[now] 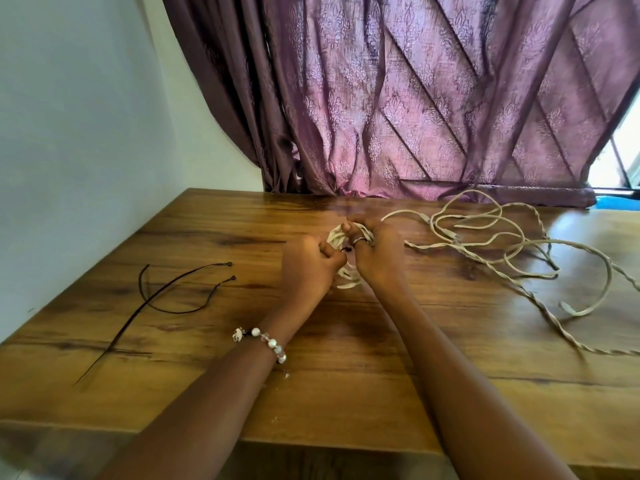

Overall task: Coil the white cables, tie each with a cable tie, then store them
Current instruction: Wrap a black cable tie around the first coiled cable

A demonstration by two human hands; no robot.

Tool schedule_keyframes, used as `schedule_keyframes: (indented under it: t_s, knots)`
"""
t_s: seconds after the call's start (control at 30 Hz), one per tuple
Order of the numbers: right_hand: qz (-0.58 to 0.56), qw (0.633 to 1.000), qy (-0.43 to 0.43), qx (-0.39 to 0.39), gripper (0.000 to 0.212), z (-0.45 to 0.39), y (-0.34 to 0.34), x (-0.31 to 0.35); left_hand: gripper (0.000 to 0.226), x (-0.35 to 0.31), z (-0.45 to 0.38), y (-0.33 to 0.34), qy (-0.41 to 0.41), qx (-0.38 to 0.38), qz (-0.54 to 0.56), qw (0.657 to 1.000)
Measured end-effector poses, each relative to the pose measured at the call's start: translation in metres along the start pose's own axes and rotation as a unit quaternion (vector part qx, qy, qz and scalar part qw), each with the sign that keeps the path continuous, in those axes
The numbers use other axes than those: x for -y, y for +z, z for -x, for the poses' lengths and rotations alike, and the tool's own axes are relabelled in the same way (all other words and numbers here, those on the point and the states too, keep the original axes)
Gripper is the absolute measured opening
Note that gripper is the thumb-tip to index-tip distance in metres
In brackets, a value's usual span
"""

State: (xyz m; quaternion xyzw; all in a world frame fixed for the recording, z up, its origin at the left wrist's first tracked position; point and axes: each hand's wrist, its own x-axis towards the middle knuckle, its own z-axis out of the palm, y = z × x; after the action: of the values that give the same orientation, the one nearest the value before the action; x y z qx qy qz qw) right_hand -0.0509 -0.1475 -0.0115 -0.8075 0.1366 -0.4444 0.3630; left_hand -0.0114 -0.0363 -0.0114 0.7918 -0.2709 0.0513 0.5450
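A small coil of white cable sits on the wooden table at the middle, mostly hidden by my hands. My right hand grips the coil, fingers curled over its top. My left hand is curled beside it and pinches a black cable tie, of which only a dark bit shows between the hands. Loose white cables sprawl uncoiled on the right of the table.
Two spare black cable ties lie on the table's left part. A purple curtain hangs behind the far edge, a pale wall runs along the left. Bare wood lies between my forearms and the near edge.
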Motion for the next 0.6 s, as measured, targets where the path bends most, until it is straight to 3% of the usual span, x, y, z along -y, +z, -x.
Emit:
schedule_keyframes:
  t_s: [0.1,0.17,0.27,0.37,0.43,0.6]
  knots:
    - [-0.021,1.0,0.01,-0.008,0.013,0.0,0.0,0.003,0.015,0.001,0.004,0.003,0.08,-0.017,-0.132,0.988]
    - [-0.032,0.999,0.005,0.005,0.013,0.001,0.0,0.004,0.015,0.005,0.003,0.007,0.075,-0.039,-0.136,0.987]
    - [-0.036,0.999,-0.018,0.009,0.015,0.005,0.004,0.007,0.02,0.008,0.005,0.013,0.039,-0.067,-0.044,0.996]
    - [-0.006,0.999,-0.043,0.011,0.03,0.005,0.005,0.007,0.021,0.0,0.008,0.01,-0.024,-0.063,0.055,0.996]
    - [0.004,0.999,-0.053,0.011,0.037,0.005,0.004,0.008,0.021,-0.002,0.008,0.01,-0.081,-0.052,0.127,0.987]
    - [-0.01,0.996,-0.086,0.025,0.039,0.009,0.003,0.013,0.013,-0.003,0.006,0.009,-0.171,-0.088,0.189,0.963]
